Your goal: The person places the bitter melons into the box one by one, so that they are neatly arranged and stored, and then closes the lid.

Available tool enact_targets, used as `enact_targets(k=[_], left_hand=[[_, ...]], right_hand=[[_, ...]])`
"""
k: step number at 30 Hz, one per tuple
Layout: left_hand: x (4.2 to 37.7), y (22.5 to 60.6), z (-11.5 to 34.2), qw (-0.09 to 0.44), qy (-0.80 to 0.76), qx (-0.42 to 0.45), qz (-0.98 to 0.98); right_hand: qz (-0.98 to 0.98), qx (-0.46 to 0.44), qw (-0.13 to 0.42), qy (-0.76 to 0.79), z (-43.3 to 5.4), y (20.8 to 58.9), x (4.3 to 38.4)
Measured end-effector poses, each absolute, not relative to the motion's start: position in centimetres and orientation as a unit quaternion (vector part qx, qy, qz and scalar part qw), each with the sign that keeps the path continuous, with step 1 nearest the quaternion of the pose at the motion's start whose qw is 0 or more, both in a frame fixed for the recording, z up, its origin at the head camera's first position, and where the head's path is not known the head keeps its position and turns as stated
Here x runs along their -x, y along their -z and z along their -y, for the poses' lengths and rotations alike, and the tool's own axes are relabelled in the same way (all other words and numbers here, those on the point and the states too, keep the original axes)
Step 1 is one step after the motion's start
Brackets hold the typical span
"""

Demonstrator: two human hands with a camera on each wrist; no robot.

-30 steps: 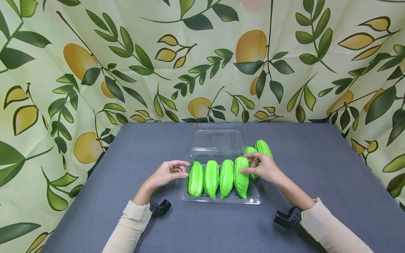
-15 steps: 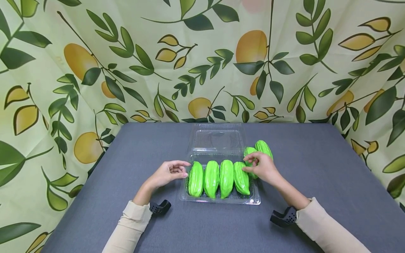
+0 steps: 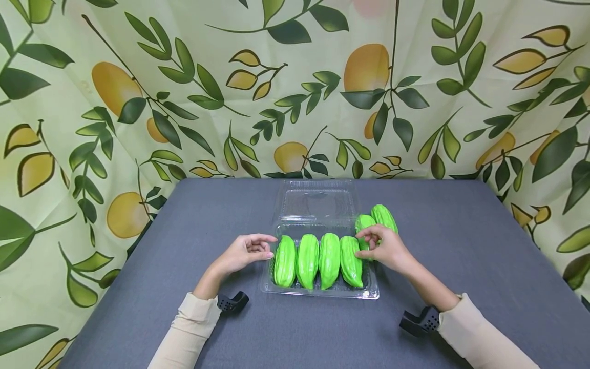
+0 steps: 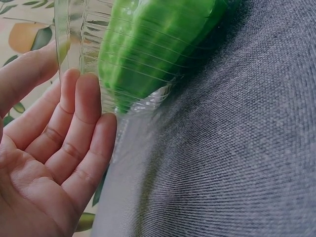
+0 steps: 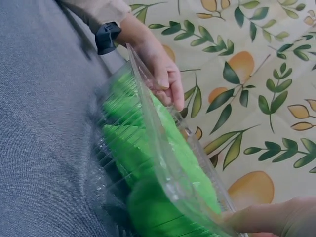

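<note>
Several bright green, ridged bitter melons stand side by side in a clear plastic clamshell box (image 3: pixel 320 293), filling its base from left to right. My left hand (image 3: pixel 246 252) is at the box's left side, its fingertips against the outer wall near the leftmost bitter melon (image 3: pixel 285 261). At the right end my right hand (image 3: pixel 384 246) has its thumb tip at the side of the rightmost bitter melon (image 3: pixel 352 262), fingers loosely bent. In the right wrist view, the right thumb (image 5: pixel 266 217) lies at the clear rim. Parts of the melons behind the right hand are hidden.
Two more bitter melons lie beyond the right hand, one bitter melon (image 3: pixel 383 217) farthest back. The transparent lid (image 3: pixel 318 202) is folded open behind the base. A grey cloth (image 3: pixel 230 210) covers the table, and a leaf-and-fruit curtain (image 3: pixel 295 92) hangs behind it.
The rightmost bitter melon, held higher by my right hand a second ago, has gone down into the box. The right hand has let go of it and stays beside it. My left hand stays put.
</note>
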State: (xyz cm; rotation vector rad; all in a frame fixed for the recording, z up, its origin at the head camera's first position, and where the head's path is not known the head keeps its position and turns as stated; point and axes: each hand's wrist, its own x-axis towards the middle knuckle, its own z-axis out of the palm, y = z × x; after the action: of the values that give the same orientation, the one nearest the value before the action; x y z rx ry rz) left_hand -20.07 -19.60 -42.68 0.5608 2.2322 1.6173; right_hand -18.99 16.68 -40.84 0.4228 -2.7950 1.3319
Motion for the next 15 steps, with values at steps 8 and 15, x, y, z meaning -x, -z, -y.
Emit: enact_targets(k=[8, 15], left_hand=[[19.99, 42.63, 19.61, 0.163, -0.566, -0.196, -0.784], [20.03, 42.72, 19.62, 0.163, -0.567, -0.197, -0.783]], right_hand=[[0.878, -0.129, -0.005, -0.461, -16.86, 40.87, 18.73], [0.863, -0.107, -0.017, -0.494, -17.52, 40.85, 18.89]])
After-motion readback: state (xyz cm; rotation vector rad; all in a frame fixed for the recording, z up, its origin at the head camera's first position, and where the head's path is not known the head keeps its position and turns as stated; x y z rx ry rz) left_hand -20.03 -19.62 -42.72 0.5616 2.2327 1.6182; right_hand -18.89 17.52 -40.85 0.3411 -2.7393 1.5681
